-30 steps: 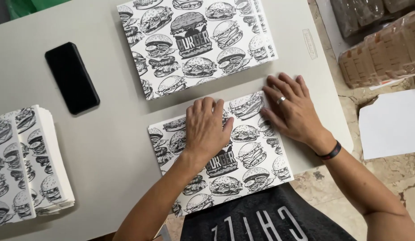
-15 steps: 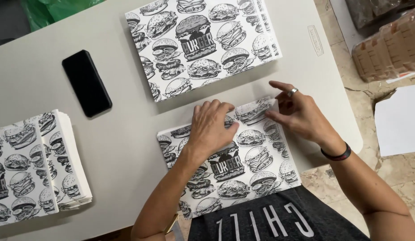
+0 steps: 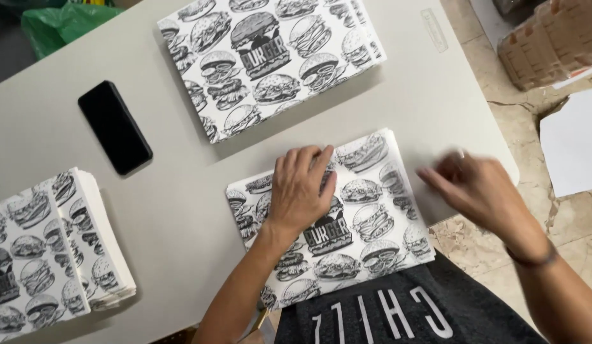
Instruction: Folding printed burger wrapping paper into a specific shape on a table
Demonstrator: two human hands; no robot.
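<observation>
Burger-print paper sheet lies flat at surface's near edge, approx 6 o'clock. L hand pressed palm-down on its upper-left part, fingers together, same spot as 0.5 s ago. R hand was pinching sheet's top-right corner; now lifted off to 3 o'clock, blurred, fingers loosely apart, holding nothing. Folded stack at 9 o'clock, black phone at 10, flat printed stack at 12. Grey surface.

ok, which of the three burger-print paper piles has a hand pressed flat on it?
The near-edge burger-print paper pile, under the left hand; the far and left piles lie untouched.
</observation>
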